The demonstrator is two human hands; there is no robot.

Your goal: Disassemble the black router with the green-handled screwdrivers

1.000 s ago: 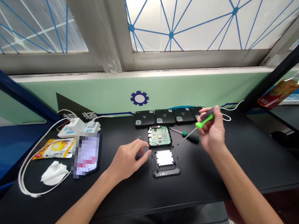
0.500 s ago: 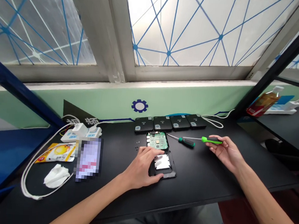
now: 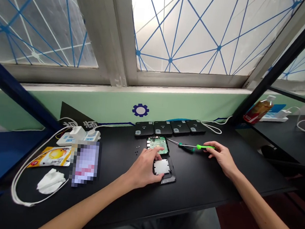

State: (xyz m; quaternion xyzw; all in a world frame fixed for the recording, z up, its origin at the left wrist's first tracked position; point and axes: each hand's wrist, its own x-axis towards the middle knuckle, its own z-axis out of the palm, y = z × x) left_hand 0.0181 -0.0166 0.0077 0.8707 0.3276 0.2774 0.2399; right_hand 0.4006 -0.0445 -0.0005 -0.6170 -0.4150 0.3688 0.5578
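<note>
The left hand [image 3: 144, 166] lay flat over the left rim of the black cover [image 3: 169, 174], fingers spread apart and clamped on nothing. Its forefinger reached the near edge of the green circuit board [image 3: 155, 144], which sat touching the cover at the cover's 12 o'clock. The right hand [image 3: 221, 157] rested on the table [image 3: 210, 190] at the cover's 2 o'clock, with its fingertips at the end of the green-handled screwdriver [image 3: 205, 147], which lay flat. Whether those fingers pinched the handle could not be told. A dark-handled screwdriver [image 3: 186, 147] lay just beside it at its 9 o'clock. A few small screws [image 3: 137, 150] sat loose at the left hand's 11 o'clock. Four black boxes [image 3: 170, 127] stood in a row along the wall at the board's 12 o'clock, closing that side. From 3 to 6 o'clock of the cover, bare tabletop ran out to the table's near edge. Well apart at 9 o'clock lay a blurred phone [image 3: 84, 163], a snack packet [image 3: 50, 156], a tissue [image 3: 49, 181] and a power strip [image 3: 79, 136], ringed by a white cable [image 3: 18, 184].
</note>
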